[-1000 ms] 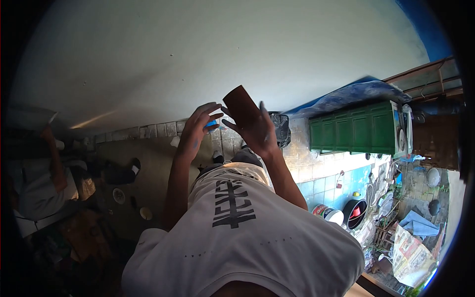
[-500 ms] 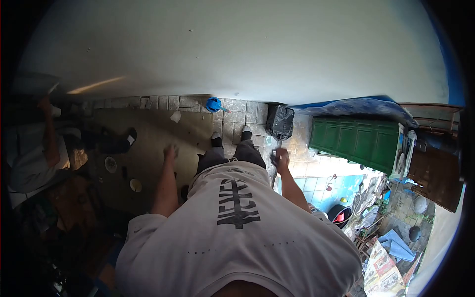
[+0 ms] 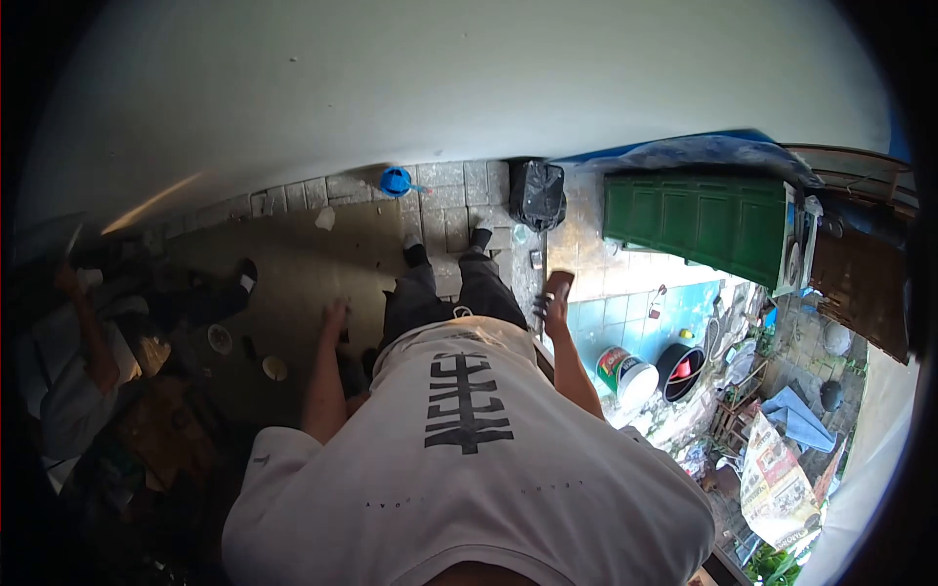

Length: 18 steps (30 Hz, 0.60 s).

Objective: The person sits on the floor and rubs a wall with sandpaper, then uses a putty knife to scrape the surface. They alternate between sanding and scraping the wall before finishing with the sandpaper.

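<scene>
My left hand [image 3: 335, 314] hangs low beside my left leg, in shadow and blurred; its fingers are hard to make out. On the other side, my right hand [image 3: 554, 305] is out past my right leg, above the sunlit floor edge. Its fingers are bent around a small brownish thing that I cannot make out. Between the hands are my dark trousers [image 3: 493, 291] and the white drawstring [image 3: 462, 312]. Beyond my feet, a blue container [image 3: 396, 182] with a handle stands by the wall, and a black bag-covered bin [image 3: 537, 195] is farther right.
A pale wall [image 3: 469, 78] rises ahead. At the left, another person's arm [image 3: 90, 327] is raised near the wall. To the right are a green cabinet [image 3: 694, 227], a paint bucket [image 3: 630, 379], a black tub [image 3: 681, 371] and a blue cloth [image 3: 796, 418]. A round lid [image 3: 275, 368] lies left.
The view has shifted, bringing the paint bucket into fuller sight. My right hand has turned upward, and more of the brownish thing shows. My left hand has dropped slightly in the picture.
</scene>
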Each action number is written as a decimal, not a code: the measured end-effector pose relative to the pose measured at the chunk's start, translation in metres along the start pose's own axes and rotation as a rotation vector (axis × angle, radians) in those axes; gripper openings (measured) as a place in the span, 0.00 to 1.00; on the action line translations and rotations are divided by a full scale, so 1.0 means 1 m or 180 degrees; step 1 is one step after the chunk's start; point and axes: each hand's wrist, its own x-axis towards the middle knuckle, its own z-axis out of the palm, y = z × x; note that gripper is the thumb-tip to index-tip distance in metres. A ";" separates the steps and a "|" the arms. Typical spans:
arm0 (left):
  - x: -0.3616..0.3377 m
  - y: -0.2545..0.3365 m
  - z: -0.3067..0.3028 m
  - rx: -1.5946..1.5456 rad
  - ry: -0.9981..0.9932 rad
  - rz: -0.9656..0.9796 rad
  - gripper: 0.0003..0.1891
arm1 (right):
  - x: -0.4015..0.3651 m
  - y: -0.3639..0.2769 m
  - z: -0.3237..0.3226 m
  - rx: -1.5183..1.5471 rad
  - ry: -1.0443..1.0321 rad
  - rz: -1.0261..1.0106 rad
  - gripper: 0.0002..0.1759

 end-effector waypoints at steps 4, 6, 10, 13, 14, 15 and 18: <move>0.000 0.164 -0.009 -0.0414 -0.0084 0.1105 0.19 | -0.006 -0.050 0.044 -0.0971 -0.0158 -0.0857 0.53; -0.008 0.201 -0.012 -0.0605 -0.0234 0.1224 0.18 | -0.003 -0.062 0.052 -0.1347 -0.0139 -0.1129 0.53; -0.028 0.215 0.018 -0.0319 -0.0114 0.1228 0.13 | -0.006 -0.072 0.058 -0.1305 -0.0024 -0.1182 0.54; -0.063 0.200 0.046 0.0394 -0.0080 0.1457 0.11 | 0.018 -0.055 0.044 -0.1826 0.0017 -0.0876 0.57; -0.074 0.190 0.059 0.0487 -0.0115 0.1378 0.11 | 0.024 -0.050 0.043 -0.2003 0.0158 -0.0764 0.59; -0.083 0.181 0.072 0.0593 -0.0168 0.1306 0.12 | 0.032 -0.043 0.039 -0.1932 0.0090 -0.0654 0.60; -0.124 0.190 0.107 0.0991 -0.0227 0.1023 0.14 | 0.062 -0.024 0.031 -0.2119 0.0135 -0.0599 0.57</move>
